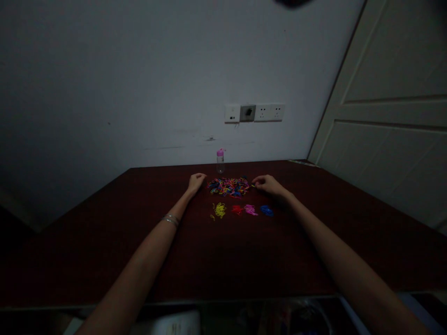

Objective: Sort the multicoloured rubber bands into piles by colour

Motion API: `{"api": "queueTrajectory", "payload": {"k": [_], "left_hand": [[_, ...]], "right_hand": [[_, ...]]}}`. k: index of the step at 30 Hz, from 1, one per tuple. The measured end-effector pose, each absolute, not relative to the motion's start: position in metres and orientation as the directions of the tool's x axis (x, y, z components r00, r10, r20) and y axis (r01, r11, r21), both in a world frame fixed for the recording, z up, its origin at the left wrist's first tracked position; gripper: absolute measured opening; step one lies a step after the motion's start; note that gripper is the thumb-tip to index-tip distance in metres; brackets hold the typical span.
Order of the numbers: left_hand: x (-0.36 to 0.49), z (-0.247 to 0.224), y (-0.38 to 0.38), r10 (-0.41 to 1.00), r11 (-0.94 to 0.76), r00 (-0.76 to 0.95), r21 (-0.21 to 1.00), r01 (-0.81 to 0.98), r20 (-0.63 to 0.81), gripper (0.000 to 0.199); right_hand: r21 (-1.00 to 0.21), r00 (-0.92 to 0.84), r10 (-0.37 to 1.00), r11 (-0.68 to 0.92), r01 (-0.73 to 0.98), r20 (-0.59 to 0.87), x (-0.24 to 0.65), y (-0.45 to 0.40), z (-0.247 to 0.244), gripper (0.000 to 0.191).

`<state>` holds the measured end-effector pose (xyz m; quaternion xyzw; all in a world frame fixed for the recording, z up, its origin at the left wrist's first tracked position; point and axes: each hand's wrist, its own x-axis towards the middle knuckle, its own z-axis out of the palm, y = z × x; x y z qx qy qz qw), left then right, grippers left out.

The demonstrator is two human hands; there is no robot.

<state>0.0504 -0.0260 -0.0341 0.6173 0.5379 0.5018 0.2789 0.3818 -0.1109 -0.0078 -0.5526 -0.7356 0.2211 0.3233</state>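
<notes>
A heap of small rubber bands in many colours (228, 186) lies on the dark red-brown table. At its left edge rests my left hand (197, 182), fingers curled in and closed, with nothing visible in them. On the heap's right side, my right hand (268, 183) pinches a small yellow rubber band (253, 185) between thumb and fingertips. Nearer to me are sorted bunches in a row: yellow bands (220, 210), red bands (237, 210), pink bands (250, 210) and blue bands (267, 211). A couple of yellow bands lie slightly apart from their bunch.
Behind the heap stands a clear bottle with a pink cap (220, 161). The wall carries a row of sockets and switches (254, 113). A pale panelled door (384, 116) is at the right. Below the table's front edge, a white object (178, 323) and other dim items show.
</notes>
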Motion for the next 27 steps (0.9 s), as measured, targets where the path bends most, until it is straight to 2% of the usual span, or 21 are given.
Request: {"api": "queueTrajectory", "payload": {"k": [3,8,12,18,22,27], "left_hand": [[0.051,-0.032,-0.029,0.952,-0.249,-0.071,0.889,0.384,0.297,0.030],[0.053,-0.028,-0.035,0.951,-0.256,-0.075,0.897,0.361,0.301,0.030],[0.054,-0.024,-0.039,0.950,-0.253,-0.086,0.902,0.351,0.300,0.030],[0.059,-0.019,-0.041,0.952,-0.275,-0.015,0.873,0.403,0.307,0.024],[0.056,-0.013,-0.037,0.955,-0.297,0.140,0.797,0.526,0.263,0.019],[0.041,0.003,-0.037,0.939,-0.342,0.263,0.671,0.658,0.221,0.011]], "right_hand": [[-0.744,-0.191,0.949,0.317,0.589,0.252,0.373,-0.113,0.000,0.024],[-0.800,-0.343,0.901,0.404,0.444,0.266,0.334,-0.125,0.012,0.028],[-0.771,-0.474,0.831,0.496,0.399,0.290,0.296,-0.142,0.013,0.027],[-0.734,-0.672,0.714,0.561,0.383,0.194,0.267,-0.161,0.006,0.031],[-0.682,-0.643,0.735,0.583,0.441,0.212,0.271,-0.162,0.012,0.030],[-0.680,-0.462,0.825,0.544,0.492,0.326,0.301,-0.144,0.019,0.026]]}}
